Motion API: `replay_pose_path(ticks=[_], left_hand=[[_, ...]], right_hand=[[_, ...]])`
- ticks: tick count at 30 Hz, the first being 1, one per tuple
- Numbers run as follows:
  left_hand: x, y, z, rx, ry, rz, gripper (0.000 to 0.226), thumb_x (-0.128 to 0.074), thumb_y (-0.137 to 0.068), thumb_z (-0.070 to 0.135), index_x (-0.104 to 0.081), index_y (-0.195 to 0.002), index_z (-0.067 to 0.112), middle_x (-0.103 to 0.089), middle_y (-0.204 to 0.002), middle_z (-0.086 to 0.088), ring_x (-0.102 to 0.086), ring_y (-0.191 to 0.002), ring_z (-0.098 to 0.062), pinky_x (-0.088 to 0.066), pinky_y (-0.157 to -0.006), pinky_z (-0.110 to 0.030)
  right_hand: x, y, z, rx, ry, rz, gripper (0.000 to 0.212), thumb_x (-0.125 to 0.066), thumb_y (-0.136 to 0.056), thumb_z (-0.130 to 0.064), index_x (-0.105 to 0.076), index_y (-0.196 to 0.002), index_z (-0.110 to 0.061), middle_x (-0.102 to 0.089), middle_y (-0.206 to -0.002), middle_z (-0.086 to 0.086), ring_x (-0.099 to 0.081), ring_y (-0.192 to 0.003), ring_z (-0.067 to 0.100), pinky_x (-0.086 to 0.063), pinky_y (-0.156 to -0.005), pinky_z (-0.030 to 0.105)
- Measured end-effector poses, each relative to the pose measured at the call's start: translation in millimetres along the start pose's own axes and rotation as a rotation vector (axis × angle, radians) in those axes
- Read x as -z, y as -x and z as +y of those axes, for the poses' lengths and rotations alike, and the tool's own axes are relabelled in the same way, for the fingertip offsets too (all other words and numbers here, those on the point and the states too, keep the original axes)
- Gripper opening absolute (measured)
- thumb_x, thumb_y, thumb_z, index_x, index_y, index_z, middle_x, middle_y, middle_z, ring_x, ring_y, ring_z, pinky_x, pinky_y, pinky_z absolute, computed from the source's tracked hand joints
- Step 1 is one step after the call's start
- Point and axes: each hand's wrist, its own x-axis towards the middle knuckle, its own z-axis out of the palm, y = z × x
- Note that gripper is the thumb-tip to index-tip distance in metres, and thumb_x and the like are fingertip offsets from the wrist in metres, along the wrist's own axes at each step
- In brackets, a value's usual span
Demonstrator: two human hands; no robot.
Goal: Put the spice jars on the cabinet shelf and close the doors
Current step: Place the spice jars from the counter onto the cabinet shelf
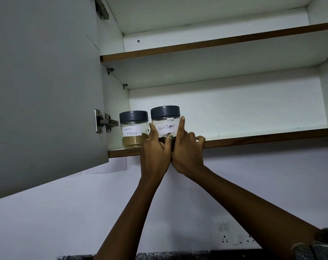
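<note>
Two clear jars with dark grey lids stand at the left end of the lower cabinet shelf (pixel 253 140). The left one, labelled Garam Masala (pixel 131 131), holds tan powder and stands free. Beside it on the right is the Black Pepper jar (pixel 166 124). My left hand (pixel 155 151) and my right hand (pixel 185 152) both wrap its lower half, a finger of each reaching up its sides. The hands hide the bottom of that jar.
The grey left cabinet door (pixel 46 91) hangs wide open on its hinge (pixel 105 121). An upper shelf (pixel 215 42) spans the cabinet above. A wall socket panel (pixel 232 235) sits low on the wall, above a dark counter edge (pixel 159 256).
</note>
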Motion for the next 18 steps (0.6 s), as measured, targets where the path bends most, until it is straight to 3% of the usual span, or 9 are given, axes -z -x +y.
replay_pose_path(ticks=[4, 9, 18], left_hand=[[-5.7, 1.4, -4.6, 0.044, -0.196, 0.015, 0.061, -0.043, -0.098, 0.034, -0.022, -0.149, 0.010, -0.063, -0.121, -0.013, -0.052, -0.119, -0.027, -0.033, -0.105, -0.043], [-8.4, -0.2, -4.2, 0.102, -0.245, 0.011, 0.058, -0.043, -0.098, 0.034, -0.026, -0.148, 0.010, -0.059, -0.128, -0.012, -0.046, -0.126, -0.027, -0.027, -0.108, -0.044], [-10.6, 0.8, -5.1, 0.104, -0.227, 0.039, 0.057, -0.046, -0.098, 0.029, -0.028, -0.147, 0.006, -0.058, -0.129, -0.016, -0.045, -0.127, -0.029, -0.026, -0.107, -0.043]], right_hand=[[-0.3, -0.4, -1.4, 0.008, 0.070, -0.058, 0.082, -0.036, -0.092, -0.043, 0.008, -0.148, -0.003, -0.055, -0.127, 0.009, -0.045, -0.117, 0.027, -0.026, -0.096, 0.046], [-2.0, 2.2, 0.0, 0.021, 0.088, -0.090, 0.075, -0.030, -0.094, -0.042, 0.004, -0.149, -0.003, -0.052, -0.131, 0.007, -0.043, -0.118, 0.027, -0.024, -0.098, 0.044], [-4.9, 10.8, 8.9, 0.121, 0.068, 0.008, 0.070, -0.022, -0.097, -0.047, -0.008, -0.150, -0.004, -0.054, -0.128, 0.007, -0.047, -0.111, 0.023, -0.028, -0.096, 0.036]])
